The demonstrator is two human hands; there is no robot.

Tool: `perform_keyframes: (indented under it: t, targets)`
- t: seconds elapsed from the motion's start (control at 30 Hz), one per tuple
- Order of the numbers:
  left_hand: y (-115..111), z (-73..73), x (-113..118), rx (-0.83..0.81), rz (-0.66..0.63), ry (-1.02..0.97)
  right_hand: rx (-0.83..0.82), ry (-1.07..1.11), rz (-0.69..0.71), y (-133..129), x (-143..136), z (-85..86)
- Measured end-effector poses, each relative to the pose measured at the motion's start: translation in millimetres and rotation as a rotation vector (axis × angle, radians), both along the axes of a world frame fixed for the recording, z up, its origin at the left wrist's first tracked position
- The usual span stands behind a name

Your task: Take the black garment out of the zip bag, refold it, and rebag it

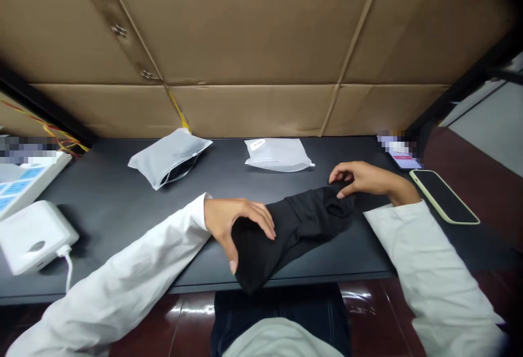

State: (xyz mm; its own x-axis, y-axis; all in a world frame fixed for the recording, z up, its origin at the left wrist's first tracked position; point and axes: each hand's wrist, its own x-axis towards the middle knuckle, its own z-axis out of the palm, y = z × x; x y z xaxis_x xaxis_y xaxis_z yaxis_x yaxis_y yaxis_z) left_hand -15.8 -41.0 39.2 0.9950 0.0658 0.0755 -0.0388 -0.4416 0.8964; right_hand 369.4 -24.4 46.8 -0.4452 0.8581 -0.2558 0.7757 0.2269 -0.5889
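A black cloth item (pixel 302 221) lies bunched along the front of the dark table, one corner hanging over the edge. My left hand (pixel 241 223) is on its left end, thumb and fingers curved round the fabric. At the upper right end my right hand (pixel 359 180) pinches the cloth between thumb and fingers. Behind the cloth lies a flat frosted pouch (pixel 279 155) with a small white label. Further left, a second frosted pouch (pixel 169 155) has its mouth partly open, and its inside looks dark.
The dark table (pixel 118 204) ends at a brown padded panel (pixel 245 106). To the left are a white power adapter (pixel 36 237) with a cable and a white power strip (pixel 28 182). A phone in a pale green case (pixel 444 196) and another lit phone (pixel 404 158) lie right.
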Motion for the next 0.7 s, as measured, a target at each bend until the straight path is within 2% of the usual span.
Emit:
perform_keyframes:
  t: [0.13, 0.23, 0.33, 0.43, 0.5, 0.57, 0.7]
  targets:
    - [-1.8, -1.0, 2.6, 0.274, 0.04, 0.059, 0.11, -0.117, -0.36, 3.7, 20.0, -5.0]
    - [-8.1, -3.2, 6.8, 0.417, 0.089, 0.091, 0.045, -0.108, -0.54, 1.3, 25.4, -4.6]
    - [-14.4, -3.5, 11.3, 0.453, 0.162, -0.004, -0.071, 0.062, -0.522, -2.5, 24.8, -3.3]
    - [-17.0, -2.2, 14.7, 0.424, 0.23, -0.111, -0.005, 0.046, -0.37, -3.0, 20.1, -5.4]
    - [-16.9, -2.3, 17.7, 0.428, 0.275, -0.157, 0.07, -0.02, -0.318, -2.1, 14.5, -7.6]
    - [-16.6, -3.5, 22.9, 0.454, 0.295, -0.177, 0.095, -0.062, -0.331, -1.6, 8.4, -8.9]
    - [-19.5, -7.3, 38.4, 0.52, 0.238, -0.13, 0.04, -0.088, -0.376, -2.2, 3.4, -9.8]
